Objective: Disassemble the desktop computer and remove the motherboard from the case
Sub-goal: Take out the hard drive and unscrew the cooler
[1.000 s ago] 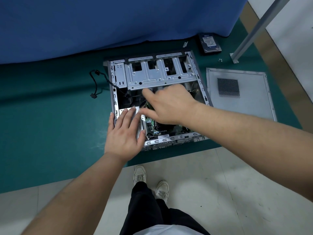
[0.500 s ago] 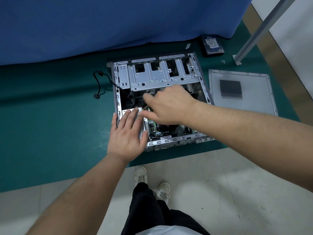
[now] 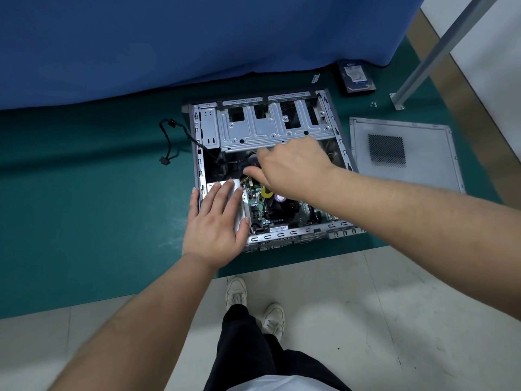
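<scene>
An open grey computer case (image 3: 282, 238) lies on its side on a green mat. Inside it I see the green motherboard (image 3: 255, 207) with a black CPU fan (image 3: 277, 206), partly hidden by my right arm. My left hand (image 3: 217, 221) lies flat, fingers spread, on the silver box in the case's near left corner. My right hand (image 3: 293, 165) reaches into the case above the board, its thumb and forefinger pinched near black cables (image 3: 225, 165); what they pinch is hidden. The silver drive cage (image 3: 270, 128) spans the far end of the case.
The removed side panel (image 3: 403, 153) lies flat right of the case. A hard drive (image 3: 356, 76) and small screws (image 3: 374, 104) rest at the back right near a metal leg (image 3: 423, 63). A black cable (image 3: 169, 142) trails out left. A blue cloth (image 3: 169, 38) hangs behind.
My right hand has shifted slightly toward the far side, uncovering the CPU fan and more of the board. My left hand has stayed on the silver box.
</scene>
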`<state>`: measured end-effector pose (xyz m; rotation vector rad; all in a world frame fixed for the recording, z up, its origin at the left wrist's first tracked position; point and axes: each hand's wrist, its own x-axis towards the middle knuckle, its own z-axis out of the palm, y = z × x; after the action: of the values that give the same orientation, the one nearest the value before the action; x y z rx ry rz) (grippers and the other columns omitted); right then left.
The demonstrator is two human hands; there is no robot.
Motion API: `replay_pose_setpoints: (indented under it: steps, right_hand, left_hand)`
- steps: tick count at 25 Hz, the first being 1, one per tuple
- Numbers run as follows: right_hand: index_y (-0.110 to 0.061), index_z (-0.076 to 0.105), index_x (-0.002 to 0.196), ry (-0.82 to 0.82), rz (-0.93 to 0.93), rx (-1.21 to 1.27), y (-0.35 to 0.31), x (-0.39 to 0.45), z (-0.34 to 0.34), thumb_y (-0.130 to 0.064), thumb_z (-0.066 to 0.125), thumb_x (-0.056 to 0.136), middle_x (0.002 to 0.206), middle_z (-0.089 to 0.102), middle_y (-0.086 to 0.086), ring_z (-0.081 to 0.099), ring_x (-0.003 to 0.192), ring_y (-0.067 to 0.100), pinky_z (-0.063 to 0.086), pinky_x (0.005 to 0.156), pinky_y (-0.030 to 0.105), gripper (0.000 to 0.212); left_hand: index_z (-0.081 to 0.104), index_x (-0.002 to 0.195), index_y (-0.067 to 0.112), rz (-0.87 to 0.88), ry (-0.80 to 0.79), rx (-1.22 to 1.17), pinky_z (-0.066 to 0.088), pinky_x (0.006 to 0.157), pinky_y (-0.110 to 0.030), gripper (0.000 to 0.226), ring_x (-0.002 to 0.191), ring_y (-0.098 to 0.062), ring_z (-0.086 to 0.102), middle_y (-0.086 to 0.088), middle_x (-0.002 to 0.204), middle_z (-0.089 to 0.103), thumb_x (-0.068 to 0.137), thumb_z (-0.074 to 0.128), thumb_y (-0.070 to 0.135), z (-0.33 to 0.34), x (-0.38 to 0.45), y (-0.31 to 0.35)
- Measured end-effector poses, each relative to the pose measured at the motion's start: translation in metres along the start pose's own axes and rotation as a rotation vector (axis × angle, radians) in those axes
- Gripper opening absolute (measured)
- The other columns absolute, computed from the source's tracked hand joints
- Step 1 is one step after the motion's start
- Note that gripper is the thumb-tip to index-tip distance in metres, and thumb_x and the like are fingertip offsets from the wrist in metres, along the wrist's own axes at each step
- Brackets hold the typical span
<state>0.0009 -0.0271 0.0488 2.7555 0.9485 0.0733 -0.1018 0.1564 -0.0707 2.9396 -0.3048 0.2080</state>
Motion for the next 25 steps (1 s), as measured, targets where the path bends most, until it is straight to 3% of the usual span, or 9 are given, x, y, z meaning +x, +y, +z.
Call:
replay_pose_setpoints:
  steps: [2,4,7,10,13,15,17,21,25]
  right_hand:
    - [-0.014,0.054,0.114,-0.033,-0.310,0.067,0.005,0.004,-0.004,-0.051,0.038,0.105,0.085,0.064,0.006,0.064,0.083,0.029,0.041,0.055,0.037,0.041]
    - [-0.014,0.054,0.114,-0.117,-0.544,0.156,0.013,0.005,-0.014,-0.044,0.051,0.101,0.096,0.060,0.000,0.057,0.095,0.022,0.049,0.083,0.039,0.032]
    - [-0.016,0.055,0.109,-0.161,-0.374,0.175,0.010,0.002,-0.017,-0.054,0.043,0.099,0.079,0.048,-0.005,0.055,0.081,0.021,0.046,0.068,0.038,0.040]
    - [-0.019,0.060,0.102,-0.100,-0.004,0.021,-0.004,-0.001,-0.013,-0.070,0.020,0.099,0.057,0.034,-0.003,0.046,0.055,0.024,0.021,0.049,0.029,0.065]
    - [-0.016,0.055,0.119,-0.115,-0.266,0.067,0.002,0.005,-0.011,-0.051,0.036,0.106,0.076,0.051,0.002,0.063,0.084,0.031,0.040,0.053,0.037,0.042]
    - [-0.017,0.052,0.124,-0.199,-0.475,0.147,0.015,0.007,-0.017,-0.040,0.046,0.104,0.102,0.058,0.004,0.059,0.103,0.029,0.052,0.077,0.045,0.032]
    - [-0.016,0.051,0.122,-0.248,-0.436,0.196,0.019,0.006,-0.025,-0.043,0.047,0.100,0.099,0.059,0.003,0.060,0.096,0.028,0.051,0.072,0.042,0.034]
    - [-0.019,0.055,0.093,-0.141,-0.032,0.015,-0.003,0.002,-0.016,-0.068,0.025,0.101,0.061,0.043,-0.001,0.041,0.053,0.022,0.020,0.050,0.030,0.058]
    - [-0.017,0.057,0.122,-0.198,-0.366,0.088,0.008,0.008,-0.016,-0.047,0.044,0.105,0.103,0.062,0.007,0.060,0.098,0.030,0.048,0.069,0.042,0.036]
  left_hand:
    - [0.047,0.150,0.016,-0.002,-0.004,0.000,0.014,0.123,-0.060,0.063,0.149,-0.028,0.034,-0.005,0.160,0.040,0.097,0.040,0.048,0.001,0.000,-0.001]
    - [0.048,0.150,0.016,-0.001,-0.003,0.003,0.014,0.123,-0.060,0.062,0.149,-0.028,0.034,-0.005,0.160,0.040,0.097,0.040,0.048,0.001,0.000,0.000]
    - [0.047,0.150,0.016,0.002,-0.004,0.006,0.013,0.124,-0.060,0.062,0.149,-0.028,0.034,-0.006,0.160,0.040,0.097,0.039,0.048,0.000,0.000,0.000]
    - [0.047,0.150,0.016,0.001,-0.010,0.011,0.013,0.124,-0.060,0.063,0.149,-0.028,0.034,-0.006,0.160,0.040,0.098,0.039,0.048,0.000,0.000,0.000]
    - [0.047,0.151,0.016,0.001,-0.015,0.012,0.012,0.124,-0.059,0.063,0.149,-0.028,0.033,-0.005,0.161,0.039,0.098,0.038,0.049,0.000,0.000,0.000]
    - [0.046,0.151,0.017,-0.001,-0.016,0.014,0.012,0.124,-0.059,0.063,0.150,-0.028,0.033,-0.005,0.161,0.039,0.098,0.038,0.049,-0.001,0.000,0.000]
    - [0.047,0.151,0.017,-0.004,-0.014,0.008,0.012,0.124,-0.059,0.063,0.150,-0.028,0.033,-0.005,0.161,0.039,0.098,0.039,0.049,-0.001,0.000,0.001]
    - [0.046,0.151,0.016,-0.004,-0.021,0.002,0.013,0.124,-0.060,0.063,0.149,-0.028,0.033,-0.005,0.160,0.040,0.097,0.038,0.049,-0.002,0.001,0.001]
    - [0.047,0.151,0.017,-0.008,-0.032,0.003,0.013,0.124,-0.060,0.064,0.150,-0.028,0.033,-0.005,0.161,0.039,0.097,0.037,0.049,-0.003,0.000,0.001]
